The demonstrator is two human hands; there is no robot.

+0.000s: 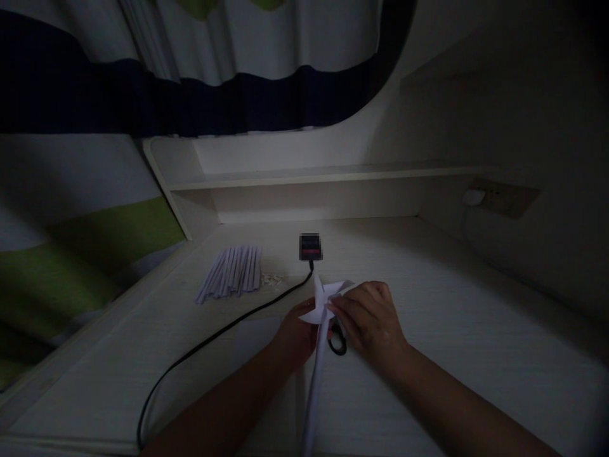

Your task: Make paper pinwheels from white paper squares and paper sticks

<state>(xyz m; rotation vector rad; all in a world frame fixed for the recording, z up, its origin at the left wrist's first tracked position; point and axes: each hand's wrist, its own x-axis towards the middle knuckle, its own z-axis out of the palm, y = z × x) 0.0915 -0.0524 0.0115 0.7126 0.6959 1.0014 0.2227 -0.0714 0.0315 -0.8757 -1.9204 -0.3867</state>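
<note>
From the head view, we see a pale desk [476, 330] in a dim room, striped curtain [143, 95] behind. Our left hand [297, 333] and right hand [368, 320] pinch a folded paper pinwheel [323, 298] above mid-desk, beside paper strips [233, 271] and a black cable [214, 339].

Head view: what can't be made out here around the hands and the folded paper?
- Scissors: only a dark handle loop shows; the right hand covers the rest.
- Left hand: fingertips hidden behind the folded paper.
- Paper strip: lower end cut off by the bottom edge.
- Small black box: blurred, label unreadable.
- Cable: near end lost in the dark.
</note>
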